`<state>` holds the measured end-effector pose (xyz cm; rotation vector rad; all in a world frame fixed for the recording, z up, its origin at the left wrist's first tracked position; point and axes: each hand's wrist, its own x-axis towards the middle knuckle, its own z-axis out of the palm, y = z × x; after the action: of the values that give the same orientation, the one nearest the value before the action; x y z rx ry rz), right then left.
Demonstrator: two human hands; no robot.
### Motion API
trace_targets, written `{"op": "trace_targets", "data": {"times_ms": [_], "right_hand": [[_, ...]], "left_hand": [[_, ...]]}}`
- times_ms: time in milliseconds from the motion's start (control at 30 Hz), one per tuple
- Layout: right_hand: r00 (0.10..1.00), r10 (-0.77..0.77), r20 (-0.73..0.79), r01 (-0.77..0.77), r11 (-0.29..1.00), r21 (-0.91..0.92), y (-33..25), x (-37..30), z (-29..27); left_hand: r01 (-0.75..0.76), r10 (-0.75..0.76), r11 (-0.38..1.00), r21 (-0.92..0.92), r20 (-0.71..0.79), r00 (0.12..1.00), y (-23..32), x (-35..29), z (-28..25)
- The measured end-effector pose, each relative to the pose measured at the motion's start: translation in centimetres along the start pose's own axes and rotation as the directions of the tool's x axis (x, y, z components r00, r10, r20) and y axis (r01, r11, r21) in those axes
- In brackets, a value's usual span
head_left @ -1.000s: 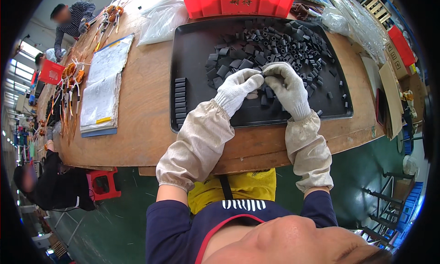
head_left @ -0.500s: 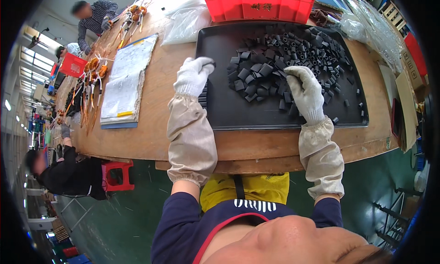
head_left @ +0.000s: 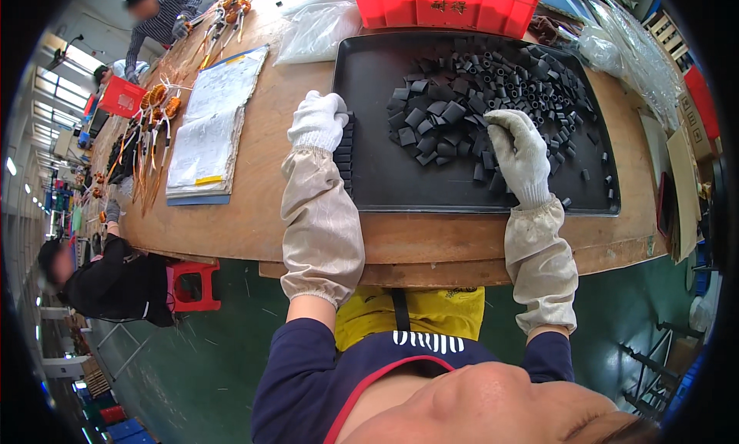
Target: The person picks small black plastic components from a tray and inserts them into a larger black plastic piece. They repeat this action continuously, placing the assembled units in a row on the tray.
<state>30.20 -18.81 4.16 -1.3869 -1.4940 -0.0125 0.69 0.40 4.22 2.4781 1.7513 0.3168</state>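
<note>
A black tray [head_left: 369,174] holds a loose heap of short black tube pieces [head_left: 439,124], some flattened and some round. Along its left rim runs a neat row of the same pieces [head_left: 343,163]. My left hand [head_left: 317,120], in a white knitted glove, is at the upper end of that row with its fingers curled; whatever they hold is hidden. Over the right part of the heap, my gloved right hand [head_left: 520,151] has its thumb and forefinger bent together. I cannot make out anything between them. Beige sleeve covers wrap both forearms.
A red bin [head_left: 446,9] stands behind the tray, with clear plastic bags [head_left: 319,32] left of it. Papers on a clipboard [head_left: 208,128] and wired copper coils [head_left: 158,109] lie further left. Cardboard [head_left: 683,190] leans at the right. Other people work along the left side.
My left hand has drawn back slightly toward the left rim; the dark piece that showed at its fingertips is no longer visible there. The right hand remains over the heap.
</note>
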Motion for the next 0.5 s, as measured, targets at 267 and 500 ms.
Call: {"op": "trace_targets", "data": {"times_ms": [267, 500], "right_hand": [[1.000, -0.006, -0.003, 0.006, 1.000, 0.007, -0.1, 0.1, -0.2], [1.000, -0.016, 0.020, 0.016, 1.000, -0.008, -0.3, 0.2, 0.0]], "left_hand": [[-0.006, -0.001, 0.999, -0.054, -0.117, 0.993, 0.1, -0.3, 0.3], [-0.054, 0.060, 0.994, 0.097, -0.051, 0.997, -0.5, 0.0, 1.4]]}}
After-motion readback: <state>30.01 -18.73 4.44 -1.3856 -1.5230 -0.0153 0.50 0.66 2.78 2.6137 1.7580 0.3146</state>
